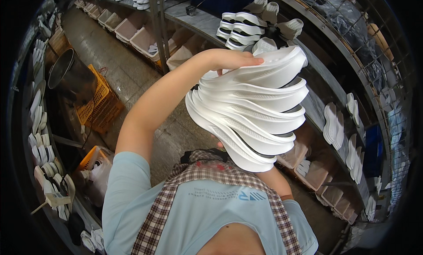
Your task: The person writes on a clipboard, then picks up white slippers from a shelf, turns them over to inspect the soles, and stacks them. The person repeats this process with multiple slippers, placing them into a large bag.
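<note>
A stack of several white shoe soles (251, 100) is held up in front of my chest, nested one over another with their curved side walls showing. My left hand (235, 60) reaches across the far end and grips the top sole, thumb on its upper face and other fingers behind it. Under the stack, my right hand (219, 141) is mostly hidden; a bit of its fingers shows at the lower left side of the soles. My right forearm comes up beneath the near end, bearing the stack from below.
More white and black soles (240, 29) are piled on the bench (328, 89) beyond the stack. Pale bins (143, 40) line the shelves below. To the left stand a dark bucket (72, 76), a yellow crate (101, 107) and a rack of soles (42, 145). Wire mesh (403, 136) rises on the right.
</note>
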The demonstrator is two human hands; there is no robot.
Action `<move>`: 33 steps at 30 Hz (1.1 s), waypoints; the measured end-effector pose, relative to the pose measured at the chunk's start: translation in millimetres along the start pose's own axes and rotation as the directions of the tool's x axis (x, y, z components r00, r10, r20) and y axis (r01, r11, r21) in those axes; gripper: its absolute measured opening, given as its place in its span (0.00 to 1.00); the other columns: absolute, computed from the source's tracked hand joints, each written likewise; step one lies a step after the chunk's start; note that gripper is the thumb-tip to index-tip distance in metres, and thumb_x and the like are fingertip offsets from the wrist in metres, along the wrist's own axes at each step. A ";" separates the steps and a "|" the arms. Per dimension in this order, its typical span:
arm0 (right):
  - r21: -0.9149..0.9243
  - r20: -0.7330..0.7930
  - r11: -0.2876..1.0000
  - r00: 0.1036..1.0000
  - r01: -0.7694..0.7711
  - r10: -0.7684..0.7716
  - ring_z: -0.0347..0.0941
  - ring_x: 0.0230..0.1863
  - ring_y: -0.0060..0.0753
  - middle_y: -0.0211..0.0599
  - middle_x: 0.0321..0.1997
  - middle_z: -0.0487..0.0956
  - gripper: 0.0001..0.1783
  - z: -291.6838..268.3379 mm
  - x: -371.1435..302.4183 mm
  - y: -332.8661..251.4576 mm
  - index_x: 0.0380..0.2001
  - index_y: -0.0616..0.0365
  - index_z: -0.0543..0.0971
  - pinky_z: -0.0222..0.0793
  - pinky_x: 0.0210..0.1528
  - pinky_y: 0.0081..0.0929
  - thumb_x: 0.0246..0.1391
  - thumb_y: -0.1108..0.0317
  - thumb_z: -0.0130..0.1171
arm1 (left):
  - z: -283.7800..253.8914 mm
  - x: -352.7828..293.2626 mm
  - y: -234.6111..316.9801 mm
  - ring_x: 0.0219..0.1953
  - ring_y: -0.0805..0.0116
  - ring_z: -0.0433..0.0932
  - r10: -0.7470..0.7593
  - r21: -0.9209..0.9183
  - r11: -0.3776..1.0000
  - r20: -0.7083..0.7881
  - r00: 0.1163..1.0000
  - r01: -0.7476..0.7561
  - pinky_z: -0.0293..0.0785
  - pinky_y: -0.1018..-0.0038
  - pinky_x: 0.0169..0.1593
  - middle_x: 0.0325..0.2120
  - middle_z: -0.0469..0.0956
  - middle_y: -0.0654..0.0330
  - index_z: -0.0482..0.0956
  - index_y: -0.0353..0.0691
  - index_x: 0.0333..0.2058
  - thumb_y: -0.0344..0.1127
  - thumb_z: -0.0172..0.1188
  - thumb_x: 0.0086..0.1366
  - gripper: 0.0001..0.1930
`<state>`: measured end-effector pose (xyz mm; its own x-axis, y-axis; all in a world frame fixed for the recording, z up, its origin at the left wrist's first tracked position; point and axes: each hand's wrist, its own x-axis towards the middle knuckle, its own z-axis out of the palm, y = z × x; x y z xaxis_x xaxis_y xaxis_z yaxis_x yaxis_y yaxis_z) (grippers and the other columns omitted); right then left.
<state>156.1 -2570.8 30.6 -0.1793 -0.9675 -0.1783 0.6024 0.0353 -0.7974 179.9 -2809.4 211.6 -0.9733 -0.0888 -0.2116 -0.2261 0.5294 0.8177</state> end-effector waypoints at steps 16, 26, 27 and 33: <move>-0.006 -0.084 1.000 0.996 -0.024 0.024 0.59 0.63 0.39 0.43 0.65 0.59 0.44 -18.8 -11.8 20.9 0.67 0.58 0.45 0.59 0.62 0.33 0.56 0.48 0.51 | -2.4 23.7 -19.9 0.51 0.58 0.73 -0.015 -0.032 0.999 0.107 0.994 0.019 0.78 0.62 0.35 0.55 0.67 0.53 0.59 0.48 0.63 0.67 0.46 0.57 0.40; 0.028 -0.091 1.000 0.996 0.012 -0.010 0.59 0.63 0.39 0.43 0.65 0.59 0.44 -30.0 -3.2 24.9 0.67 0.58 0.45 0.59 0.62 0.33 0.56 0.47 0.51 | 0.5 28.2 -6.0 0.54 0.60 0.71 -0.046 -0.100 0.993 0.195 0.980 0.067 0.76 0.58 0.43 0.57 0.65 0.56 0.58 0.48 0.63 0.70 0.45 0.57 0.42; 0.036 -0.098 0.999 0.995 0.016 -0.012 0.59 0.63 0.39 0.43 0.65 0.59 0.44 -32.1 -5.6 22.9 0.67 0.58 0.45 0.59 0.62 0.33 0.56 0.47 0.51 | 3.6 25.4 -8.2 0.53 0.65 0.72 -0.057 -0.087 0.994 0.081 0.995 0.064 0.75 0.59 0.44 0.54 0.70 0.57 0.59 0.46 0.62 0.68 0.45 0.58 0.41; 0.174 -0.084 0.985 0.996 0.014 0.000 0.59 0.63 0.39 0.43 0.65 0.59 0.44 -45.0 -5.2 -2.0 0.67 0.58 0.45 0.59 0.62 0.33 0.56 0.46 0.51 | 34.4 15.0 -21.2 0.41 0.68 0.72 0.430 -0.246 0.867 -0.071 0.900 -0.434 0.70 0.73 0.43 0.46 0.72 0.53 0.63 0.32 0.57 0.48 0.50 0.66 0.29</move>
<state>120.8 -2554.6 7.2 -0.2437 -0.9430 -0.2265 0.7258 -0.0225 -0.6875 171.5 -2792.9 172.6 -0.9760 0.0881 0.1991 0.2164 0.2899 0.9323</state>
